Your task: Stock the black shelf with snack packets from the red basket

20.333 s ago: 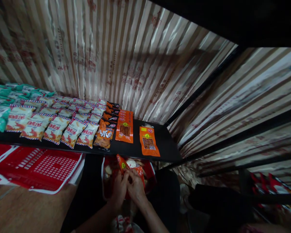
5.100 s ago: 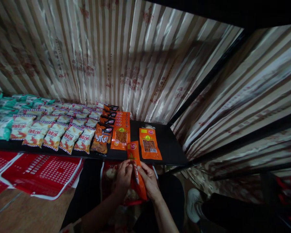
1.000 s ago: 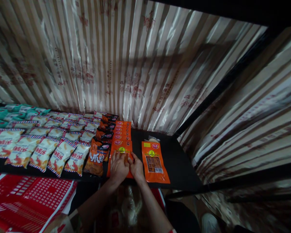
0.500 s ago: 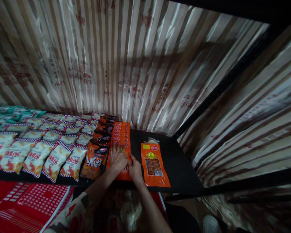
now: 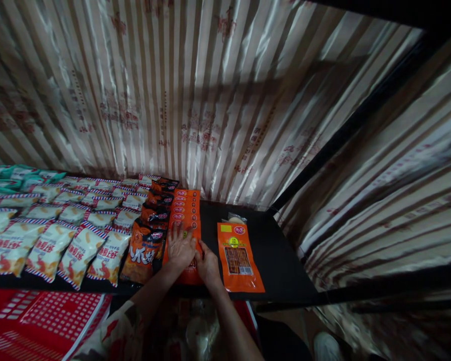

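My left hand (image 5: 181, 246) lies flat with fingers spread on the front packet of a row of overlapping orange snack packets (image 5: 186, 209) on a black shelf (image 5: 281, 273). My right hand (image 5: 207, 263) rests beside it at the packet's lower right edge, fingers curled against the packet. A separate orange packet (image 5: 238, 256) lies just right of my hands, with a pale packet partly hidden behind it. Left of the orange row runs a row of dark orange packets (image 5: 145, 248).
Rows of white, red-and-blue striped snack bags (image 5: 75, 248) and green bags (image 5: 7, 173) fill the shelf's left side. Red plastic baskets (image 5: 41, 321) lie below at left. A red bag with goods (image 5: 199, 331) sits under my arms. Striped shiny fabric (image 5: 195, 95) backs the shelf.
Both hands moved from the bag below up onto the shelf with an orange packet. My left hand has since flattened onto the front packet of the row; my right hand stays at its edge.
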`<state>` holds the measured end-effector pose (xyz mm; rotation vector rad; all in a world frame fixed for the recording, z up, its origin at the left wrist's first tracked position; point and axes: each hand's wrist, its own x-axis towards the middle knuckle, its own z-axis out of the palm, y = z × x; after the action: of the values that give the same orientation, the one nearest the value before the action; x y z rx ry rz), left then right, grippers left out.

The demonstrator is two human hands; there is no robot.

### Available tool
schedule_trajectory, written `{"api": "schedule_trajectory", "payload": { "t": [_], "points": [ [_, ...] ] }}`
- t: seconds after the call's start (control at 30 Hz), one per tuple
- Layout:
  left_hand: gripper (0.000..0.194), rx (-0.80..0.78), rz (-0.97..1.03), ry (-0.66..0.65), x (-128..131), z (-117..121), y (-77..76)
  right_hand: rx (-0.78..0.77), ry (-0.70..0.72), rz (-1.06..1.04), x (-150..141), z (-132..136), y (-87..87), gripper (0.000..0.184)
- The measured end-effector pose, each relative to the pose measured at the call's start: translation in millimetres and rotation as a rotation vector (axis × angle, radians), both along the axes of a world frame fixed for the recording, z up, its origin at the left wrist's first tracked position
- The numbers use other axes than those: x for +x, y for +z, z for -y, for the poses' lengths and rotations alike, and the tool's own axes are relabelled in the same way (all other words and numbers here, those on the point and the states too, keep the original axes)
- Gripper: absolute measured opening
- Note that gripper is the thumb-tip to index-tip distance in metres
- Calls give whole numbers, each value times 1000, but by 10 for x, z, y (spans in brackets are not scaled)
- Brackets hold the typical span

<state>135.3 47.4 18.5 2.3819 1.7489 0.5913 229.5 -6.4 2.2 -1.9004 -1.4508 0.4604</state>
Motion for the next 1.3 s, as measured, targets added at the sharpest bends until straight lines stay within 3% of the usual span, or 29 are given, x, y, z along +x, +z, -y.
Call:
{"api": "schedule_trajectory", "payload": {
  "t": [0.47, 0.9, 1.03, 1.3],
  "points": [
    [44, 24, 25, 6, 8, 13, -67, 60, -25, 325, -55, 147, 152, 32],
    [43, 99, 13, -3, 5, 10, -142, 153, -28, 287, 81, -491, -24, 44],
    [42, 90, 8, -10, 2, 11, -100, 163, 57, 407, 69, -527, -86, 41],
    [43, 108, 11, -11, -2, 6, -120, 154, 95, 489, 74, -511, -112, 41]
  ]
}}
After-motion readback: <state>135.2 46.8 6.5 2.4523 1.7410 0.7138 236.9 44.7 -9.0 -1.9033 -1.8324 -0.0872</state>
